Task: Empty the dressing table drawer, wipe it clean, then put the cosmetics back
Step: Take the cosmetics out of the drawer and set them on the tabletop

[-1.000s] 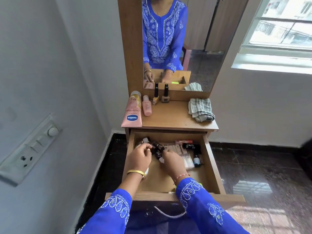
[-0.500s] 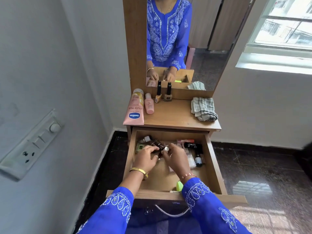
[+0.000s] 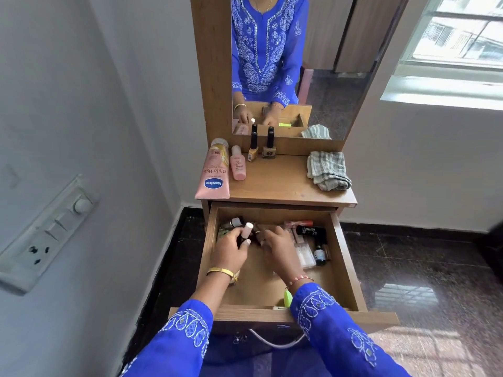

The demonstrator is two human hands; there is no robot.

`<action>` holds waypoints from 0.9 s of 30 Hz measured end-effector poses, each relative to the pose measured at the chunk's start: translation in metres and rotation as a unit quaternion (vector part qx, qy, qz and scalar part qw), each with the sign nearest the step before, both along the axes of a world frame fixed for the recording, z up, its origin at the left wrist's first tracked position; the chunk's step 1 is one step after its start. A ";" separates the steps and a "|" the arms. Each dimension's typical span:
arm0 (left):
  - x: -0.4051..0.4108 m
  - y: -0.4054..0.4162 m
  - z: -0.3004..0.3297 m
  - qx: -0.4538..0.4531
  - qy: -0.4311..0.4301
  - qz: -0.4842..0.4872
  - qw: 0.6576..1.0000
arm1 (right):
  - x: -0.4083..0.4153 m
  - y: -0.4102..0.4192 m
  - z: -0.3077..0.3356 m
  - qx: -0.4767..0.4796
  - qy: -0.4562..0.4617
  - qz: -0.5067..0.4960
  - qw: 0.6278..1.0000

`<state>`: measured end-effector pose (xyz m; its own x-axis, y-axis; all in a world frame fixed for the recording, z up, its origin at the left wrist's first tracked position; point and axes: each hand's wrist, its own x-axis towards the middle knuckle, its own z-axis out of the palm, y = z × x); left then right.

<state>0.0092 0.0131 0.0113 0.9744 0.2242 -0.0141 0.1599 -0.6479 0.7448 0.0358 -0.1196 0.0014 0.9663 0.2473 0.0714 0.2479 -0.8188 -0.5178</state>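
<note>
On the desk lie a pink tube, a small pink bottle, 2 nail polishes and a folded cloth. In the open drawer, the left hand grips a white-capped bottle; the right hand reaches, fingers curled, among cosmetics at the back, its grasp unclear.

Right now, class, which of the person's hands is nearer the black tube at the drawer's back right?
Right. The right hand reaches among items just left of the black tube; the left hand grips a white-capped bottle farther left.
</note>
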 end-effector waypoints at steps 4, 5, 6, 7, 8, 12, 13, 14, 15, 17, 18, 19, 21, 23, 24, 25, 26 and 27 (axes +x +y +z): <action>0.002 0.004 -0.001 -0.024 0.001 0.044 0.999 | -0.001 0.010 -0.007 -0.191 0.016 0.057 0.980; 0.002 0.004 -0.001 -0.029 0.001 0.052 0.998 | -0.001 0.012 -0.008 -0.207 0.015 0.063 0.976; 0.002 0.005 -0.001 -0.035 0.002 0.058 0.998 | -0.001 0.013 -0.009 -0.222 0.012 0.068 0.973; 0.002 0.005 -0.001 -0.039 0.004 0.062 0.997 | 0.000 0.014 -0.010 -0.238 0.006 0.073 0.969; 0.002 0.006 0.000 -0.040 0.006 0.062 0.997 | 0.000 0.013 -0.010 -0.252 -0.002 0.079 0.965; 0.001 0.004 0.001 -0.026 0.008 0.045 0.999 | -0.001 0.013 -0.010 -0.271 -0.026 0.098 0.957; 0.001 0.004 0.001 -0.024 0.008 0.041 0.999 | -0.001 0.013 -0.010 -0.270 -0.031 0.099 0.957; 0.001 0.004 0.001 -0.022 0.009 0.038 0.999 | -0.002 0.014 -0.009 -0.269 -0.036 0.101 0.957; 0.001 0.004 0.000 -0.021 0.010 0.038 0.999 | -0.002 0.013 -0.008 -0.267 -0.040 0.103 0.957; 0.001 0.005 0.000 -0.022 0.013 0.043 0.999 | -0.002 0.012 -0.008 -0.263 -0.044 0.107 0.958; 0.001 0.005 0.000 -0.023 0.014 0.044 0.999 | -0.002 0.011 -0.008 -0.261 -0.044 0.108 0.958; 0.001 0.005 0.000 -0.023 0.016 0.045 0.999 | -0.003 0.011 -0.007 -0.256 -0.045 0.107 0.960; 0.000 0.006 0.000 -0.016 0.018 0.041 0.999 | -0.003 0.010 -0.007 -0.232 -0.047 0.098 0.967; -0.001 0.005 0.001 -0.009 0.019 0.035 0.999 | -0.004 0.009 -0.004 -0.184 -0.046 0.085 0.978; -0.001 0.005 0.001 -0.009 0.017 0.033 0.999 | -0.004 0.008 -0.003 -0.152 -0.043 0.078 0.984; -0.002 0.005 0.002 -0.013 0.012 0.032 0.999 | -0.004 0.007 -0.001 -0.119 -0.037 0.069 0.990; -0.003 0.005 0.003 -0.021 0.008 0.033 0.999 | -0.005 0.006 0.001 -0.087 -0.028 0.059 0.994; -0.004 0.005 0.005 -0.030 0.004 0.035 0.999 | -0.005 0.005 0.003 -0.056 -0.020 0.050 0.997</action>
